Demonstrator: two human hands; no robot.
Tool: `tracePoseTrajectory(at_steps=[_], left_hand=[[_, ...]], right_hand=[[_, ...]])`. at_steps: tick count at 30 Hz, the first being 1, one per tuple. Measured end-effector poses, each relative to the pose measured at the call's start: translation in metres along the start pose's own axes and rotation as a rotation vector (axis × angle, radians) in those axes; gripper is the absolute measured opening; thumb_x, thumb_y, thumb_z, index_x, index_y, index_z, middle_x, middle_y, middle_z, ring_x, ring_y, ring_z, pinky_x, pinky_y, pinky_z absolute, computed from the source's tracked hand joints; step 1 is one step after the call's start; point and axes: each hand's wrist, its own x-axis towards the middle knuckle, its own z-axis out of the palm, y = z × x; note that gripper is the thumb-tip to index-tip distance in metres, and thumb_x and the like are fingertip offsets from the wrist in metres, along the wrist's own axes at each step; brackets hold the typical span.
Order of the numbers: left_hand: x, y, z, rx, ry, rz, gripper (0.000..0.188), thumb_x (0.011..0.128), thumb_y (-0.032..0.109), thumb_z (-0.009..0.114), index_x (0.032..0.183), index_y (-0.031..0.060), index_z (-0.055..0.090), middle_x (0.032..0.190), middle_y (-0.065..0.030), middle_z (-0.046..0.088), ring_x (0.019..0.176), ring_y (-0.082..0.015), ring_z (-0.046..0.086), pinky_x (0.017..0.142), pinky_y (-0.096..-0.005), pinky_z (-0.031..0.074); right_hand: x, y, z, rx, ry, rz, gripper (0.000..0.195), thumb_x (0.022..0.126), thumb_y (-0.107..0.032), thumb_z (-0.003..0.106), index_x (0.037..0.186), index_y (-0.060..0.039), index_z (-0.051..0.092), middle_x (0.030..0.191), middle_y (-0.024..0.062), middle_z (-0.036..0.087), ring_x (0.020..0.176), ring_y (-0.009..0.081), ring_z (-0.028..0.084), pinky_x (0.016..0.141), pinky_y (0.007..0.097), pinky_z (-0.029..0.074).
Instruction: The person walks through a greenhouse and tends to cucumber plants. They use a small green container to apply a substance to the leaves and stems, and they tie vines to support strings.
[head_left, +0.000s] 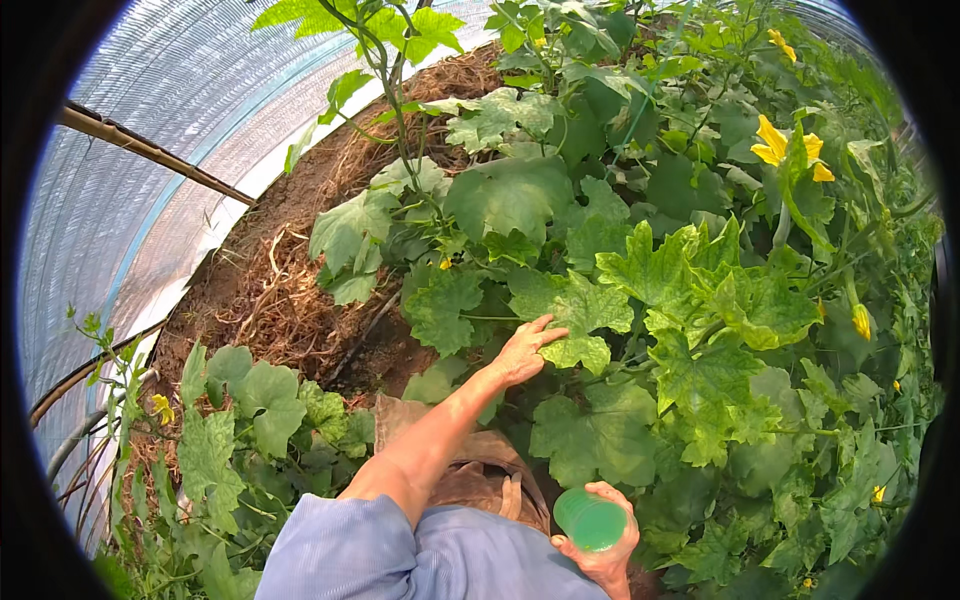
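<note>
My left hand (523, 352) reaches forward over a mottled light-green gourd leaf (589, 315). Its fingers are spread, with the tips touching or just above the leaf, and I see nothing held in them. Close to my body, my right hand (616, 546) grips a translucent green cup (592, 520) with the thumb on the near side and the fingers around the far side. Whether the green comes from the cup or from something inside it, I cannot tell. A broad darker leaf (596, 435) lies between the two hands.
Yellow-flowered vines crowd the right, with one large blossom (772, 142). Dry plant stalks (274, 300) cover soil at the left. Beyond them curves a plastic greenhouse sheet (180, 120) with a bamboo pole (157, 154). A thin green string (641, 112) runs down among leaves.
</note>
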Motion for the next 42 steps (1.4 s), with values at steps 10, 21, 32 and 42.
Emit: tracePoseTrajectory(at_steps=[10,21,32,42], left_hand=[[-0.042,0.049,0.046,-0.117,-0.173,0.115,0.079,0.065,-0.005,0.046,0.138,0.0178,0.027,0.135,-0.0217,0.032,0.102,-0.0380,0.051,0.081,-0.0408,0.046],[-0.001,-0.084,-0.044,-1.525,0.499,-0.419,0.052,0.074,0.016,0.035,0.119,-0.0048,0.051,0.124,-0.0157,0.052,0.111,-0.0318,0.048,0.103,-0.0433,0.026],[0.095,-0.136,0.000,-1.705,0.249,-0.872,0.029,0.087,0.016,0.039,0.093,-0.0045,0.058,0.086,-0.0150,0.062,0.076,-0.0281,0.061,0.071,-0.0413,0.048],[0.152,-0.190,0.038,-1.450,0.170,-0.742,0.075,0.079,0.037,0.054,0.139,0.0034,0.024,0.122,-0.0160,0.048,0.097,-0.0253,0.043,0.069,-0.0365,0.034]], right_hand=[[0.017,0.008,0.020,-0.036,-0.065,0.004,0.083,0.055,-0.039,0.085,0.113,0.0052,0.045,0.107,0.0183,0.055,0.095,0.0272,0.056,0.081,0.0371,0.047],[0.021,0.007,0.035,-0.057,-0.095,0.022,0.082,0.054,-0.039,0.085,0.111,0.0052,0.046,0.105,0.0177,0.056,0.093,0.0270,0.056,0.079,0.0373,0.048],[0.028,-0.014,0.045,-0.158,-0.101,0.150,0.076,0.053,-0.029,0.086,0.113,0.0032,0.052,0.109,0.0135,0.058,0.096,0.0226,0.058,0.084,0.0316,0.046],[0.030,-0.021,0.050,-0.220,-0.070,0.268,0.073,0.054,-0.025,0.085,0.113,0.0012,0.052,0.108,0.0120,0.059,0.093,0.0206,0.060,0.082,0.0304,0.047]])
